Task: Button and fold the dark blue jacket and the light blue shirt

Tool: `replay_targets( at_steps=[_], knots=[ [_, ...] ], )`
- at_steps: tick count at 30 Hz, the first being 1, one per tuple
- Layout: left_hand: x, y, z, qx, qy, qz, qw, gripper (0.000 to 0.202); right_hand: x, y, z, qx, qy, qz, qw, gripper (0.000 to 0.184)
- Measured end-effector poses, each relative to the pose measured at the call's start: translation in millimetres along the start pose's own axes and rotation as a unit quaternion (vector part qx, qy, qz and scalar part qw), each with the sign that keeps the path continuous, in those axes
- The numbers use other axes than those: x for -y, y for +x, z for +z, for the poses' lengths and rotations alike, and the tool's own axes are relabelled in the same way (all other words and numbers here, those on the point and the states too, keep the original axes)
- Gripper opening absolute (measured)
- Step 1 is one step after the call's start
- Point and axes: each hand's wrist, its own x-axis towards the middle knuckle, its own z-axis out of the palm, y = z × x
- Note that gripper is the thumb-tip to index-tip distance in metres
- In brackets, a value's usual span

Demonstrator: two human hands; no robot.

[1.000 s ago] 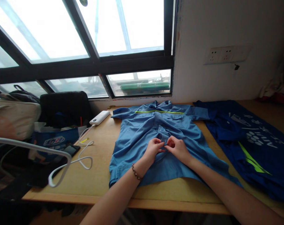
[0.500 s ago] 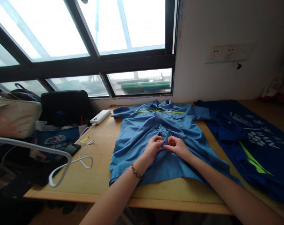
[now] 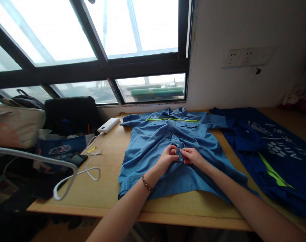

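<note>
A blue short-sleeved button-up shirt (image 3: 147, 148) lies front side up, its collar towards the window and a yellow-green stripe across the chest. My left hand (image 3: 168, 156) pinches the fabric of the front placket below the chest pockets. Close beside it, my right hand (image 3: 192, 156) grips the other side of the placket between thumb and fingers. The cloth is bunched and lifted a little between the two hands. Any button at my fingertips is too small to make out.
On the wooden table (image 3: 74, 200), a white power bank (image 3: 108, 125) trails a white cable (image 3: 93, 168). Dark blue clothing (image 3: 274, 144) with white print lies at the right. Bags (image 3: 16, 126) and a black phone (image 3: 79, 160) are at the left.
My right hand has closed from a looser curl into a pinch on the placket. My left hand has shifted slightly, and the cloth between them is raised a bit more.
</note>
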Motion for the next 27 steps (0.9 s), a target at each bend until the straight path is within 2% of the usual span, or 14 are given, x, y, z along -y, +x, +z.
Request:
replay_targets(
  at_steps=[3,6,9,11,13,15,17,18,20,21,24,27],
  knots=[
    [0.0,3.0,-0.2,0.017,0.015,0.004,1.000,0.040,0.8,-0.9,-2.7,0.030,0.032,0.033,0.998,0.042],
    [0.8,4.5,-0.3,0.027,0.058,0.011,0.998,0.036,-0.2,-1.4,-2.0,0.041,0.023,0.028,0.998,0.042],
    [0.2,1.5,-0.1,0.019,0.187,0.063,0.980,0.029,1.8,-1.9,-0.9,0.035,-0.058,-0.006,0.998,0.042],
    [-4.1,-4.5,0.7,0.010,0.326,0.116,0.938,0.024,8.4,-4.9,-3.9,0.038,-0.150,-0.024,0.988,0.042],
    [-12.3,-15.3,1.3,0.013,0.455,0.153,0.877,0.022,18.7,-13.9,-10.8,0.051,-0.262,-0.033,0.963,0.038],
    [-22.4,-32.4,-0.7,0.023,0.541,0.172,0.823,0.032,28.7,-31.5,-20.5,0.051,-0.367,-0.040,0.928,0.029],
    [-30.2,-56.4,-8.7,0.029,0.602,0.187,0.776,0.045,33.0,-57.9,-30.7,0.026,-0.444,-0.053,0.894,0.024],
    [-32.2,-70.5,-15.7,0.034,0.633,0.192,0.749,0.050,31.6,-73.8,-35.7,0.004,-0.470,-0.062,0.880,0.025],
    [-31.3,-100.9,-35.5,0.026,0.698,0.182,0.693,0.045,21.1,-108.2,-45.7,-0.037,-0.500,-0.078,0.862,0.032],
    [-28.8,-116.3,-47.8,0.000,0.721,0.170,0.672,0.041,12.5,-125.5,-51.0,-0.059,-0.506,-0.080,0.857,0.037],
    [-17.5,-157.7,-88.4,-0.051,0.743,0.165,0.647,0.030,-20.7,-172.2,-69.7,-0.109,-0.527,-0.081,0.839,0.041],
    [-8.3,-187.5,-124.1,-0.110,0.759,0.178,0.616,0.028,-51.3,-203.5,-89.6,-0.161,-0.542,-0.096,0.819,0.039]
  ],
)
